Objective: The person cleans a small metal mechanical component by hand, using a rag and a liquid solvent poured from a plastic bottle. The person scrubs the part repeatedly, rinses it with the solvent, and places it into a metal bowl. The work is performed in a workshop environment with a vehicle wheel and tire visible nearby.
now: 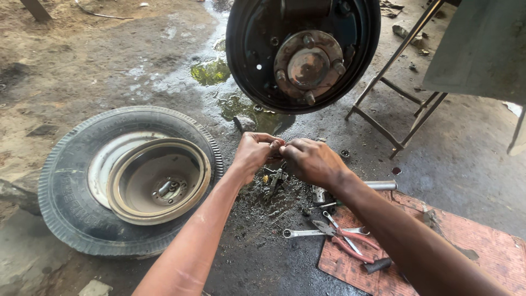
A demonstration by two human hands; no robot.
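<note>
The ground [109, 60] was bare packed dirt and oil-stained concrete, wet with puddles near the exposed wheel hub [308, 64], which hung raised at the top of the view with its studs bare. Everything else sat around that hub. Below it and to the left lay the removed tyre [66, 208] flat on its side, and a brake drum [159, 181] rested inside its rim, likely parked there to stay out of the dirt. To the right of the hub stood a metal stand [402, 118].

Directly below the hub, both hands met over a greasy patch of ground. The left hand [253, 153] and right hand [312, 161] were pinched close together, fingertips touching around a small dark part [276, 147], held up near the eyes probably for a careful look or fit. The part was mostly hidden by the fingers, so its shape could not be told; it looked dark and greasy.

Farther below the hub, to the right, a spanner [307, 233] and red-handled pliers [348, 241] lay at the edge of a reddish mat [482, 246], within easy reach.
</note>
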